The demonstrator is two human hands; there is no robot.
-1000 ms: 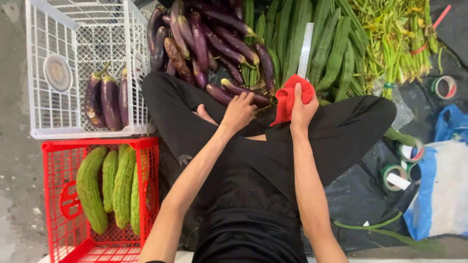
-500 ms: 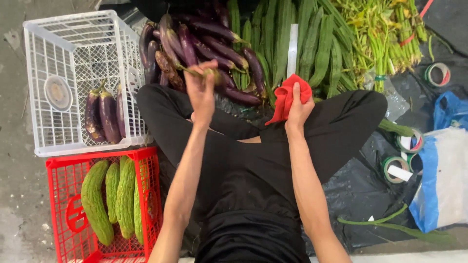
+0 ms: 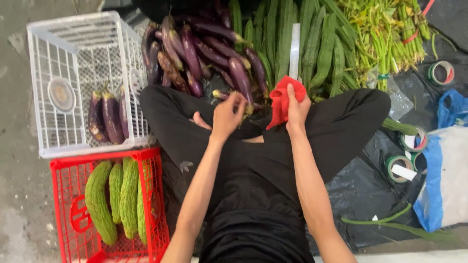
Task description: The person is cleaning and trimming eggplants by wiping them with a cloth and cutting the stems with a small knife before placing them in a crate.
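1. Nearest us, we sit cross-legged in black trousers on a dark plastic sheet [image 3: 360, 195], both forearms stretched forward over our lap.
2. Our left hand [image 3: 228, 116] has its fingers curled closed around the stem end of a purple eggplant [image 3: 241, 78], which lies at the front edge of the eggplant pile [image 3: 195, 48], just beyond our knees.
3. Our right hand [image 3: 296, 108] grips a bunched red cloth [image 3: 282, 100], fingers folded tight on it, thumb raised along its top; the cloth is just beside the held eggplant.
4. To our left, a red crate [image 3: 58, 204] holds bitter gourds [image 3: 114, 199]; beyond it, a white crate [image 3: 78, 53] holds a few eggplants.
5. To our right lie tape rolls [image 3: 402, 168] and a blue bag [image 3: 446, 160].
6. Farthest off, long green gourds [image 3: 317, 48] and bundled leafy stalks [image 3: 385, 29] lie behind the pile.
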